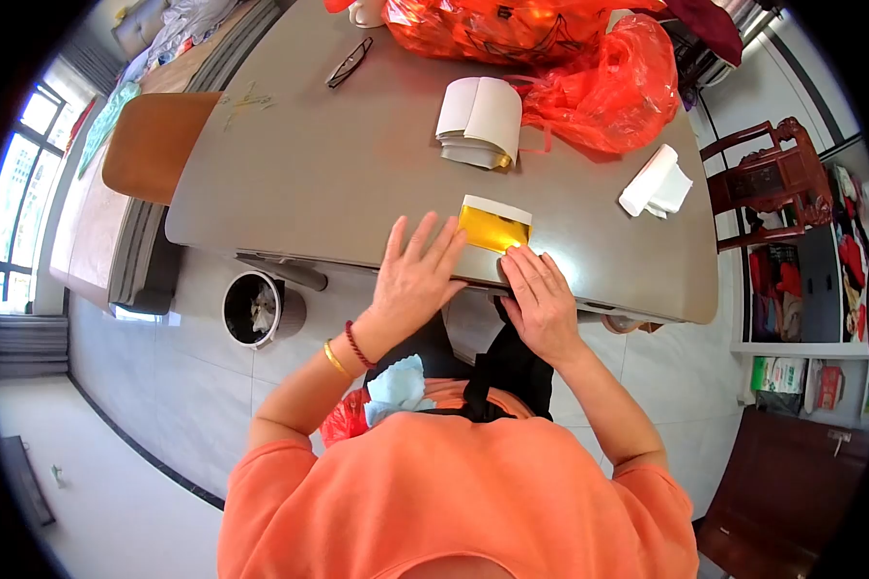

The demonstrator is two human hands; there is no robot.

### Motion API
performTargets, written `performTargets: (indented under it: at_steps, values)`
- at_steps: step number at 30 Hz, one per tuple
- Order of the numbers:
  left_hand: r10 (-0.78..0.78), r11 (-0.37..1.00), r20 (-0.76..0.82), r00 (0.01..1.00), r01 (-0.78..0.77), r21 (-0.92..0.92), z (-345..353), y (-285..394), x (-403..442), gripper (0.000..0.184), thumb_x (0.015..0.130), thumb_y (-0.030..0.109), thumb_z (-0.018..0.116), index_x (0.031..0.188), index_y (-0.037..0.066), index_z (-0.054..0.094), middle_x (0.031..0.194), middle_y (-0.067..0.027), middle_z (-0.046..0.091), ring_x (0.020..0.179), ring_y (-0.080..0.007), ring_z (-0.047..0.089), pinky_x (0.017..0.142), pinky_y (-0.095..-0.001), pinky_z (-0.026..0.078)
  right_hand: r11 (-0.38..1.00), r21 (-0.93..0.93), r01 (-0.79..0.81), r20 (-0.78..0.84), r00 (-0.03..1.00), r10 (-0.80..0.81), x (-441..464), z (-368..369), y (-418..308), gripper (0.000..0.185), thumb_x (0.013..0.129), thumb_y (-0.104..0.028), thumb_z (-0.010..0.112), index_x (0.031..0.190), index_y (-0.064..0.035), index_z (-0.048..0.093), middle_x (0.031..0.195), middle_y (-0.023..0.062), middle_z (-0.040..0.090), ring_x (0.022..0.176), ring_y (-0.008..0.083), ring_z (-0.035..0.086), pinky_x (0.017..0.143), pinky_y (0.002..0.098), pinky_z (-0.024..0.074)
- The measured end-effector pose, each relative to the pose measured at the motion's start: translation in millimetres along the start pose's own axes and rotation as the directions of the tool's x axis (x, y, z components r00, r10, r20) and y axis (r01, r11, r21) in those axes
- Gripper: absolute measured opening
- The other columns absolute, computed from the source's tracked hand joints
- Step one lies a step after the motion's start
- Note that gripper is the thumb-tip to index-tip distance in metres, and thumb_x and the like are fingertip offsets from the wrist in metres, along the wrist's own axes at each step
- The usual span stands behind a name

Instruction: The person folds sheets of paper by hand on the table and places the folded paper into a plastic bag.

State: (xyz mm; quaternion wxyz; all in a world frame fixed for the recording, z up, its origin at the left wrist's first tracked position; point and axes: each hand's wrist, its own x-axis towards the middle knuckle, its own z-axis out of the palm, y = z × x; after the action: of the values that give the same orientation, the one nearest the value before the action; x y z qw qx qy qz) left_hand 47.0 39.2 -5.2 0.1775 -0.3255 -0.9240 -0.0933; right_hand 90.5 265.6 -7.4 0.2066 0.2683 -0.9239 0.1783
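Observation:
A flat rectangular piece [493,228], shiny gold with a white strip along its far edge, lies near the front edge of the table [309,183]. My left hand [410,280] is spread out just left of it, palm down and holding nothing; I cannot tell whether a fingertip touches it. My right hand [543,301] lies with fingers stretched out, their tips at the gold piece's near right corner. Beyond the piece stands a stack of white folded sheets [478,111] with a bit of gold at its lower corner.
Red plastic bags [608,87] cover the far right of the table. White folded papers [657,181] lie to the right, glasses [349,63] at the far left. A bin [261,309] stands on the floor; chairs [159,145] flank the table. A light blue cloth [399,388] is at my lap.

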Motion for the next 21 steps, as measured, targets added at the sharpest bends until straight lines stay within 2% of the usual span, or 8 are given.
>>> performTargets:
  at_steps: [4, 7, 11, 16, 19, 21]
  values:
    - [0.005, 1.0, -0.013, 1.0, -0.005, 0.007, 1.8, -3.2, -3.0, 0.072, 0.075, 0.034, 0.078, 0.139, 0.009, 0.052, 0.146, -0.0066, 0.049, 0.139, -0.0299, 0.038, 0.118, -0.0545, 0.021, 0.998, -0.043, -0.037, 0.012, 0.999, 0.038, 14.9, 2.8, -14.1, 0.067, 0.071, -0.008, 0.078, 0.133, -0.0011, 0.054, 0.134, 0.0142, 0.056, 0.129, 0.0305, 0.051, 0.109, 0.0469, 0.0401]
    - [-0.023, 0.999, 0.0, 1.0, 0.023, 0.027, 2.0, -0.9, -3.6, 0.072, 0.075, 0.034, 0.078, 0.138, 0.009, 0.053, 0.146, -0.0058, 0.049, 0.139, -0.0301, 0.037, 0.117, -0.0557, 0.02, 1.0, 0.002, 0.011, -0.031, 0.999, -0.011, 35.5, 20.6, -31.4, 0.066, 0.07, -0.009, 0.078, 0.131, 0.0, 0.055, 0.131, 0.0146, 0.057, 0.127, 0.0299, 0.052, 0.109, 0.0463, 0.0398]
    - [-0.011, 0.999, -0.042, 0.999, 0.012, 0.044, -2.0, -4.4, -3.1, 0.07, 0.074, 0.037, 0.078, 0.134, 0.009, 0.057, 0.143, -0.0054, 0.051, 0.139, -0.0299, 0.037, 0.116, -0.0586, 0.022, 1.0, -0.009, 0.006, 0.0, 1.0, -0.006, 18.1, 8.0, -11.1, 0.057, 0.073, -0.008, 0.075, 0.127, 0.0011, 0.058, 0.128, 0.0146, 0.06, 0.126, 0.0301, 0.054, 0.11, 0.0464, 0.0395]
    - [-0.039, 0.996, -0.009, 0.999, 0.039, 0.077, -2.3, 9.1, 1.4, 0.073, 0.073, 0.039, 0.078, 0.135, 0.009, 0.056, 0.144, -0.0051, 0.05, 0.14, -0.0303, 0.036, 0.116, -0.061, 0.021, 0.998, -0.06, -0.02, -0.076, 0.997, 0.016, -3.8, -0.4, 3.4, 0.051, 0.075, -0.002, 0.071, 0.125, -0.0019, 0.061, 0.128, 0.0109, 0.062, 0.125, 0.0282, 0.056, 0.108, 0.048, 0.0403]
    - [0.075, 0.997, -0.014, 0.997, -0.075, 0.022, 13.5, 32.1, 8.0, 0.074, 0.073, 0.041, 0.077, 0.135, 0.008, 0.056, 0.144, -0.0048, 0.05, 0.14, -0.03, 0.036, 0.115, -0.0619, 0.021, 0.998, -0.061, -0.027, -0.082, 0.996, 0.022, -3.3, 1.4, 3.2, 0.05, 0.076, -0.002, 0.07, 0.125, -0.0017, 0.061, 0.128, 0.0106, 0.062, 0.124, 0.0279, 0.056, 0.107, 0.0478, 0.0409]
    - [0.08, 0.997, 0.0, 0.997, -0.08, -0.001, 15.4, 44.9, 16.8, 0.069, 0.078, 0.044, 0.073, 0.135, 0.009, 0.057, 0.143, -0.0043, 0.05, 0.14, -0.0303, 0.036, 0.116, -0.0629, 0.02, 0.998, -0.057, -0.034, -0.096, 0.995, 0.028, -4.5, 2.8, 5.2, 0.051, 0.076, -0.001, 0.07, 0.126, -0.002, 0.06, 0.128, 0.0105, 0.061, 0.125, 0.0278, 0.055, 0.107, 0.0478, 0.0411]
